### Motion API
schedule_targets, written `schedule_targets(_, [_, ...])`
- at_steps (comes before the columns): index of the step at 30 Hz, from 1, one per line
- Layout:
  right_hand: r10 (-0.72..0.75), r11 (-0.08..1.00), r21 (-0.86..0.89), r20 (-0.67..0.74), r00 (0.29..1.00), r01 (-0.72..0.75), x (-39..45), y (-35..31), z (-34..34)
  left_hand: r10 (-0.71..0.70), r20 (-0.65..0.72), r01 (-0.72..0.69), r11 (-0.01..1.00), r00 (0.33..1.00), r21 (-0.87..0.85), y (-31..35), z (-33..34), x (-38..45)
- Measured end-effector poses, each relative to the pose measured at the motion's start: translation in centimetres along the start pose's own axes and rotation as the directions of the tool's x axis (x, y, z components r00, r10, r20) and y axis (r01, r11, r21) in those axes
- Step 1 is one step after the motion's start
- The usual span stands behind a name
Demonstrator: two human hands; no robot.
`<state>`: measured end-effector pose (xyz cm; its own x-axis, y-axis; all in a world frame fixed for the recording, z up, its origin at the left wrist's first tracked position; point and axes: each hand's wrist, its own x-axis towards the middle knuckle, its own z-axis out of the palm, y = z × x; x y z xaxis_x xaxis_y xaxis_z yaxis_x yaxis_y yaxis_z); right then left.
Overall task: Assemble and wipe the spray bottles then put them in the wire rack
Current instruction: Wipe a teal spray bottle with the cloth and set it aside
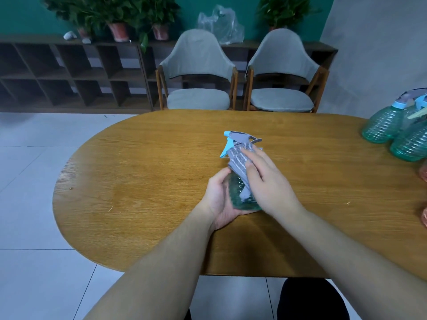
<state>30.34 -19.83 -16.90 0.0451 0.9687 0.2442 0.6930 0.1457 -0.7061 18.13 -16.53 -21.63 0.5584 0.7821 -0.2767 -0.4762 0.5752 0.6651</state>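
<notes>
1. Two bare hands are working over the middle of an oval wooden table, grain running lengthwise, w/ a rounded left end.
2. L hand is cupping the base of a spray bottle from below, fingers curled round the ribbed, see-through green plastic body; thumb is lying along its left side.
3. Bottle is tilting away from the person, nozzle end pointing to the far side, held just above the tabletop at center.
4. Its trigger head is sitting on the neck: grey plastic top w/ light-blue nozzle tip and light-blue lever.
5. R hand is pressing a grey cloth against the bottle's shoulder and neck, fingers fairly straight on top, thumb tucked over the fabric; cloth looks soft, w/ pale woven stripes, and is draping down the bottle's side.
6. More ribbed green bottles w/ blue collars are standing together at the table's far right edge, partly cut off.
7. Something orange-pink is showing at the right border; can't tell what.
8. Two padded grey chairs w/ wooden frames are standing behind the table.
9. Dark cubby shelving is running along the teal wall, carrying potted plants and a crumpled clear plastic bag.
</notes>
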Motion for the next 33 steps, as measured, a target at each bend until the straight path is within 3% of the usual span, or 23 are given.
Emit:
schedule_targets(5, [-0.313,0.93,-0.194,0.03,0.949,0.312,-2.3,1.0,0.3,0.044,-0.036,-0.048,0.99,0.998,-0.129,-0.2,-0.1,0.7])
schedule_targets(10, [-0.473,0.858,-0.191,0.07,0.878,0.477,-3.8,2.3,0.3,-0.009,-0.01,0.008,0.986,1.0,-0.164,0.2,-0.2,0.3])
schedule_targets(13, [-0.512,0.853,-0.138,-0.037,0.858,0.503,-4.5,3.3,0.5,0.006,0.003,-0.005,0.991,1.0,-0.132,0.2,-0.2,0.2])
schedule_targets(18, [-0.375,0.927,-0.033,-0.154,0.914,0.374,-4.9,3.6,0.8,0.055,-0.026,-0.055,0.998,0.998,-0.013,0.2,0.1,-0.1])
schedule_targets(22, [-0.248,0.966,0.041,-0.113,0.962,0.253,-3.4,2.2,0.3,0.109,-0.049,-0.108,0.994,0.993,0.017,-0.2,0.2,0.2])
schedule_targets(25, [-0.109,0.988,0.102,-0.093,0.99,0.118,-1.7,1.3,-0.5,0.07,-0.014,-0.069,0.997,0.997,0.046,-0.3,0.4,0.2])
schedule_targets(33, [0.124,0.98,0.163,-0.032,0.992,-0.117,2.0,-0.2,-0.9,0.002,0.065,-0.005,0.999,0.998,0.046,-0.2,0.1,0.1])
